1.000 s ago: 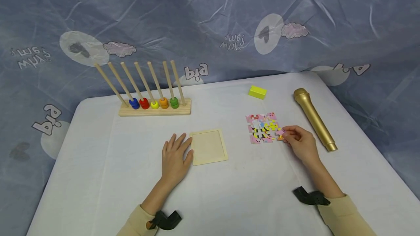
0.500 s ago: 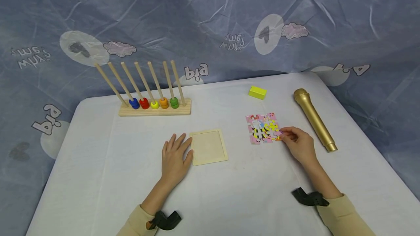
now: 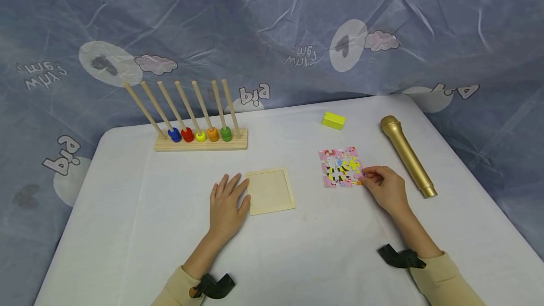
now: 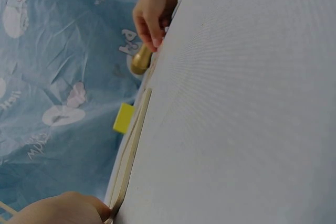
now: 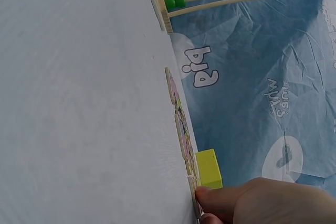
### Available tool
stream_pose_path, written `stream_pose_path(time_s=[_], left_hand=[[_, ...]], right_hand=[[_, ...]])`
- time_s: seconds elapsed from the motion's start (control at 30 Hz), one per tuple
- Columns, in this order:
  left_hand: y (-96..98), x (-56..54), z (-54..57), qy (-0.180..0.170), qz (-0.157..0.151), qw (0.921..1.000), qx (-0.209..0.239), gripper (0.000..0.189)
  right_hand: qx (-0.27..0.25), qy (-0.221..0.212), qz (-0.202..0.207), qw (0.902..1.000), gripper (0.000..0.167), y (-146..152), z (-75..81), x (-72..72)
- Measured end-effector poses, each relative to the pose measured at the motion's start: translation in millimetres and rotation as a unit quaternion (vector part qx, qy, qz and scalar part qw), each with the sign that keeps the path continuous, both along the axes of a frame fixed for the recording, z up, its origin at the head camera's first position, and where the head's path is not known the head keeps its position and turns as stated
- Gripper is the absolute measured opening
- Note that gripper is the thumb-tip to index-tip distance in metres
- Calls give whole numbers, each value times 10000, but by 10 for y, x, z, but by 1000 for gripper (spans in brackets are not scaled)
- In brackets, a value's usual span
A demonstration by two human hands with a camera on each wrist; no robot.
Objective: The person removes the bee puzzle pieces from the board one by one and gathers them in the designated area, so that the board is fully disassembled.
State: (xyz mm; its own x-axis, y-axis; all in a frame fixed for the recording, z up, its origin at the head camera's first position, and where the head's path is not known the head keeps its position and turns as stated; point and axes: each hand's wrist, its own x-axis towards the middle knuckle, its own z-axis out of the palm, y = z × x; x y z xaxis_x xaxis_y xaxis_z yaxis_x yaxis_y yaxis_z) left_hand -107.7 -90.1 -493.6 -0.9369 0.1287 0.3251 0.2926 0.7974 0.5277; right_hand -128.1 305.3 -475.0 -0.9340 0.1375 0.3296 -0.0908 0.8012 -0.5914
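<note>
In the head view a small jigsaw puzzle (image 3: pixel 338 166) of pink, yellow and blue pieces lies flat on the white table. At its lower right corner my right hand (image 3: pixel 387 188) pinches a puzzle piece (image 3: pixel 360 181) between thumb and fingers, right against the neighbouring pieces. Much of that piece is hidden by the fingertips. My left hand (image 3: pixel 227 207) lies flat with fingers spread, its fingertips at the left edge of a square wooden frame tray (image 3: pixel 271 191). The right wrist view shows the thumb (image 5: pixel 210 196) pressed at the puzzle's near end.
A wooden peg abacus (image 3: pixel 200 144) with coloured beads stands at the back left. Behind the puzzle lies a yellow block (image 3: pixel 333 120), and a gold toy microphone (image 3: pixel 408 155) lies right of my right hand. A grey-blue printed cloth (image 3: pixel 272 37) hangs behind the table.
My right hand has moved slightly left, bringing the pinched puzzle piece from just off the puzzle's right side up against its lower right corner. My left hand has stayed in place.
</note>
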Motion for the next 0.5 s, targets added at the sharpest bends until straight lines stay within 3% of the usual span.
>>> stream_pose_path(time_s=[0.2,0.5], left_hand=[[-10,1,-4,93,10,10000,-34,40],[-13,-1,-23,-47,-4,10000,-25,40]], right_hand=[[11,70,59,10000,14,-14,1,-21],[-46,-21,-98,9999,15,-27,3,-2]])
